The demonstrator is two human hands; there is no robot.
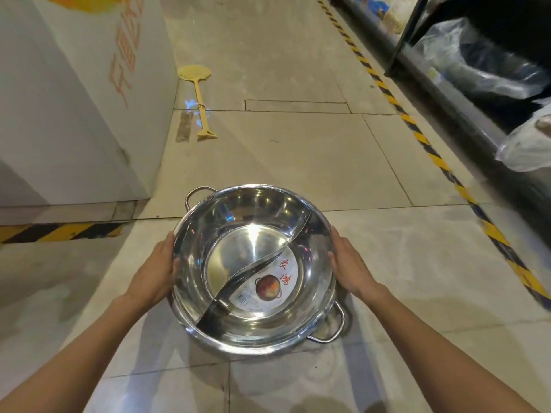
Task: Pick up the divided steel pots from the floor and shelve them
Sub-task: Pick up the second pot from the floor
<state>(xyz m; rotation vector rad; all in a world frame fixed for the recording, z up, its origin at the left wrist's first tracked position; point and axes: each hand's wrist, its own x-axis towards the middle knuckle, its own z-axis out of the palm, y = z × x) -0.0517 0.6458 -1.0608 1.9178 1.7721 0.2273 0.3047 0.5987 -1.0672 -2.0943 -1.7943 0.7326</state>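
A shiny divided steel pot (238, 228) fills the lower middle of the head view, over the tiled floor. A curved S-shaped wall splits it in two, and a round label with a red picture lies in the near-right half. Loop handles stick out at its far left and near right. My left hand (155, 272) presses flat against the pot's left side. My right hand (348, 266) presses against the right side. Both hands clasp the pot between them. Whether it touches the floor, I cannot tell.
A yellow fly swatter (199, 96) lies on the floor ahead, beside a white cabinet (74, 114) at the left. A dark shelf (447, 93) with plastic-wrapped goods (489, 61) runs along the right, edged by yellow-black tape (417, 135). More tape (59, 231) crosses the floor at the left.
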